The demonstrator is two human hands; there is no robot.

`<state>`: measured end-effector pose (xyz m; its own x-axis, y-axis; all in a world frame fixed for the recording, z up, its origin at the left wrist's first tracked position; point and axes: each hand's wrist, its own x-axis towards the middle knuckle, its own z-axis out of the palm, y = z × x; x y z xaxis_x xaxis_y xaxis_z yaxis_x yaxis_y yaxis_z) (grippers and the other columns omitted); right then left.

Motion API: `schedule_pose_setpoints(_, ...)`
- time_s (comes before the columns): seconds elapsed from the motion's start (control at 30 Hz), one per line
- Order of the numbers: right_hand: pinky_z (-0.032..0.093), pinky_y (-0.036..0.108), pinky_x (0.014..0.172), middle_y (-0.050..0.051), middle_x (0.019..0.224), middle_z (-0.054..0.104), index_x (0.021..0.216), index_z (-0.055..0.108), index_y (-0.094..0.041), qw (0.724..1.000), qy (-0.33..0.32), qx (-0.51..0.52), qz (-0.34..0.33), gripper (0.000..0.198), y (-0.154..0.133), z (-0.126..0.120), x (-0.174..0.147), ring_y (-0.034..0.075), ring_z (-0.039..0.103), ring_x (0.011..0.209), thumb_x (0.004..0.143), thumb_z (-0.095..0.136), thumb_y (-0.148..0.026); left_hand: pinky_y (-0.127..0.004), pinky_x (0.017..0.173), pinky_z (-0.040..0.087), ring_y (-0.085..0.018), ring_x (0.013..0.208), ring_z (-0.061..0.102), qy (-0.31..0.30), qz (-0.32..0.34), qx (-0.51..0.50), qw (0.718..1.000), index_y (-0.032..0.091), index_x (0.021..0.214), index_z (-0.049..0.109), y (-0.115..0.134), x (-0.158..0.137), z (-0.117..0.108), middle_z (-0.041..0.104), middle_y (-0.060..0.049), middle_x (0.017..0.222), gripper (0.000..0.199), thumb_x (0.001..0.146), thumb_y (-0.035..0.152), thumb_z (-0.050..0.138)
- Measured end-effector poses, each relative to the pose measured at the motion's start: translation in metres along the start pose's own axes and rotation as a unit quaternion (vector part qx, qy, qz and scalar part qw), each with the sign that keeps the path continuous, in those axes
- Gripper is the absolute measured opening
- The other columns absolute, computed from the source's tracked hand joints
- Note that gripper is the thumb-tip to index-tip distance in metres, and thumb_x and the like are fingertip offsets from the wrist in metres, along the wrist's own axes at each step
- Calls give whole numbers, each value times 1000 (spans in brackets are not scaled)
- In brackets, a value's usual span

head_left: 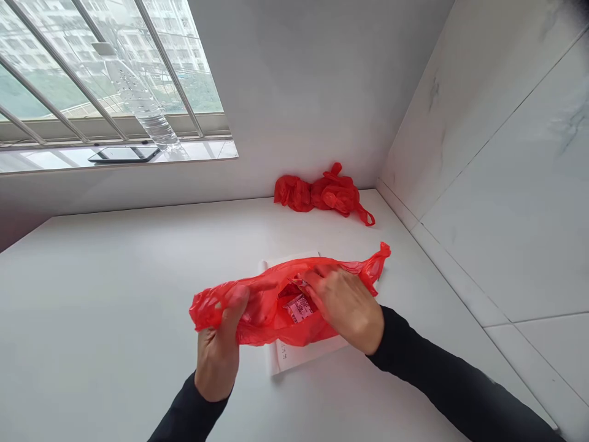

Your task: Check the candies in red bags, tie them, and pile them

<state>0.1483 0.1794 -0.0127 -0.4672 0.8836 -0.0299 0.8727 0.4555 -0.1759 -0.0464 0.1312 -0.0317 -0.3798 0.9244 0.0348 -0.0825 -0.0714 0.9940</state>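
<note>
Thin, crinkled, gaping red bag (264,302) — left fingers (237,302) clutching it; right fingers (316,281) — hold unclear.

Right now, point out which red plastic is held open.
The front red bag, gripped by the left hand, right hand at its opening; the rear red bundle lies crumpled near the wall, untouched.

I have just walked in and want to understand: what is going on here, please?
Someone's left hand holds one end of a red bag over a white table, and the right hand reaches into its opening. A small pink packet shows inside. White paper lies partly hidden beneath. More red plastic lies bunched near the wall.
</note>
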Motion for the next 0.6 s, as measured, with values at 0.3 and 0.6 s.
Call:
schedule_pose_setpoints(0.3,40,30,61,6,96,68,111,66,-19,998,5,41,-40,22,-1,12,0,23,63,85,99,51,-9,-25,55,50,-17,67,60,-18,10,11,1000,24,70,65,-11,-7,-9,61,4,64,19,78,36,78)
schedule_pose_setpoints(0.6,20,30,49,-1,67,56,88,58,-17,990,-45,12,-134,21,9,33,-11,13,44,54,75,63,-1,-25,50,39,-12,55,38,-62,29,74,995,21,60,52,-8,-7,-2,41,4,58,36,86,40,69)
